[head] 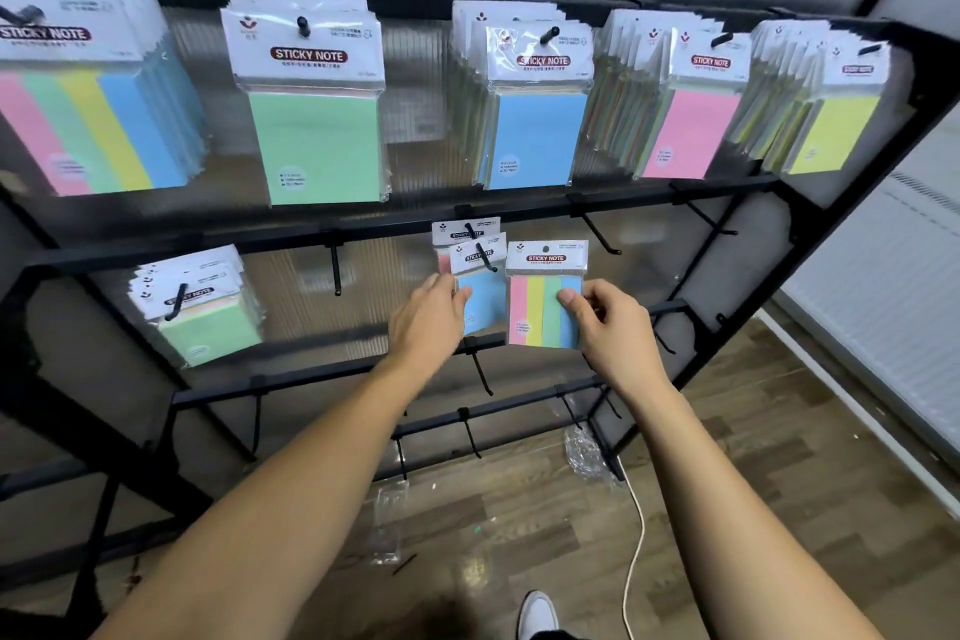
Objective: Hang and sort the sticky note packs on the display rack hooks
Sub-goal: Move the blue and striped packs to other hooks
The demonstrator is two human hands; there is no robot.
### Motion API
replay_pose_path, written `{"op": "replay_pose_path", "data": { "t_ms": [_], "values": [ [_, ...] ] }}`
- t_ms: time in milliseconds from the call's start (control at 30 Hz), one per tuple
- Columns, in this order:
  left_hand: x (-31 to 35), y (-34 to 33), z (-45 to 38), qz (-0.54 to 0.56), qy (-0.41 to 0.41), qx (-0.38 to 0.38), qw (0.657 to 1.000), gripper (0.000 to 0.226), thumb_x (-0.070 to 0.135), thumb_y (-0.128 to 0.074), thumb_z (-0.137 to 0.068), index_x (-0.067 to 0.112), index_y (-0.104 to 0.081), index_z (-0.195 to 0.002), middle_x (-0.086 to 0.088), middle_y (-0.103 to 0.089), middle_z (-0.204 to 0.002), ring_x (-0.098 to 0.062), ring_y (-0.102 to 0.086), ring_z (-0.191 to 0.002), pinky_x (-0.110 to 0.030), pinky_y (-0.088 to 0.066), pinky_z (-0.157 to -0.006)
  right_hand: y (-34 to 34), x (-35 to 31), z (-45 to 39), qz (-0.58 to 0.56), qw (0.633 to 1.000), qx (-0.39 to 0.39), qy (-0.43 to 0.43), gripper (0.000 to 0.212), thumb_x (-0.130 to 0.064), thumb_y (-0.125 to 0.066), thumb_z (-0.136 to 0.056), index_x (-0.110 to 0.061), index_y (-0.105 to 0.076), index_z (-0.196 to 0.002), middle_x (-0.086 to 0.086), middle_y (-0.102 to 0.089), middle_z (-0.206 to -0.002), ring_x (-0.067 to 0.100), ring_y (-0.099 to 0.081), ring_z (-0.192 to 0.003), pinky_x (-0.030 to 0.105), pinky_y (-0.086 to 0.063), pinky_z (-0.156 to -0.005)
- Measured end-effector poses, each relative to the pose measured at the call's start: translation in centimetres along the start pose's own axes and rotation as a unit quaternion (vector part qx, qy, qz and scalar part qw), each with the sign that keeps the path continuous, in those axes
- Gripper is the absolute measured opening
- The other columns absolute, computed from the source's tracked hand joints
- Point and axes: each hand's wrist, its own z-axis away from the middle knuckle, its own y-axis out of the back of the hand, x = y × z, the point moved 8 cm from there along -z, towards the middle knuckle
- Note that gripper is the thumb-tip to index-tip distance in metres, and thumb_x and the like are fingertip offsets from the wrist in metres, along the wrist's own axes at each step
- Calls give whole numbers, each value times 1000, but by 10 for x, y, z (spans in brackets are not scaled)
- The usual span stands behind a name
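Head view: a black display rack (675, 187) fills the frame, with full hooks of sticky note packs along its top rail. At the centre, the right hand (613, 327) pinches a striped pack (545, 299) by its right edge, thumb on the front, and holds it upright in the air just to the 3 o'clock side of a middle-rail hook (480, 250). That hook already carries a few packs; the left hand (428, 322) pinches the front one, a blue pack (483, 299), at its left edge.

The likely slip is at the hanging hole. The striped pack's hole sits near the top of its white header card, well above the pinch, so the slick wrapper could swing or twist and miss the hook tip. It may also be a poor match for the single-colour packs there.

The striped pack shows pink, yellow, green and blue bands under a red "STICKY NOTE" label.
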Motion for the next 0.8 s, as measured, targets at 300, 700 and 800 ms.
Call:
{"op": "replay_pose_path", "data": {
  "t_ms": [300,700,800],
  "values": [
    [18,31,55,25,-66,10,997,26,38,-38,-104,22,-43,-85,9,-48,-89,-18,-52,-88,-38,-47,-76,9,-13,42,-9,999,32,4,20,-32,-60,-98,-15,-65,-88,-2,-66,-77,1,-51,-63,13,-39,-60],
    [-22,74,83,39,-34,26,998,30,36,-38,-104,17,-46,-82,7,-43,-80,-18,-49,-79,-35,-40,-67,-9,-44,53,-65,997,-2,47,23,-36,-57,-99,-18,-65,-88,0,-71,-81,10,-57,-67,25,-43,-60],
    [-36,82,97,70,-7,31,997,29,34,-41,-104,18,-42,-79,7,-42,-77,-19,-47,-77,-35,-36,-66,-27,-55,55,-73,994,-41,66,22,-36,-57,-99,-19,-65,-88,-1,-71,-81,11,-59,-69,28,-45,-62]
  ]
}}
